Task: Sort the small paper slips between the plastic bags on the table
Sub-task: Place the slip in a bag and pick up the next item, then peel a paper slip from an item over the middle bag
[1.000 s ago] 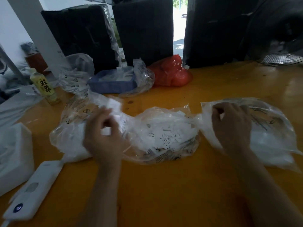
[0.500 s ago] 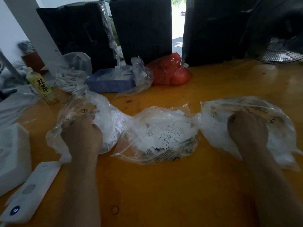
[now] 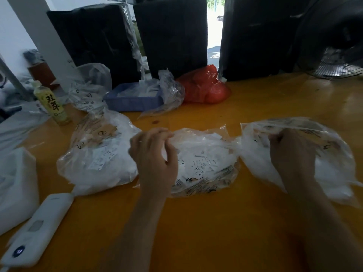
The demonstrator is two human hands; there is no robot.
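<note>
Three clear plastic bags of small white paper slips lie in a row on the yellow table (image 3: 216, 228). The left bag (image 3: 98, 158) is bulging and nobody touches it. My left hand (image 3: 155, 158) is at the upper left edge of the middle bag (image 3: 208, 163), its fingertips drawn together and pinching the film there. Printed slips (image 3: 200, 165) show through that bag. My right hand (image 3: 290, 152) lies over the right bag (image 3: 330, 165) with its fingers curled into the crumpled film near the bag's mouth. Whether either hand also holds a slip is hidden.
At the back stand a blue tray (image 3: 133, 101) with a loose clear bag, a red bag (image 3: 206, 87), another clear bag (image 3: 88, 87) and a yellow bottle (image 3: 52, 104). A white device (image 3: 37, 228) and a white box (image 3: 15, 183) sit front left. A fan (image 3: 337, 55) is back right.
My left hand carried a white slip to the left bag, then came right to the middle bag's edge. My right hand dipped into the right bag and drew back a little.
</note>
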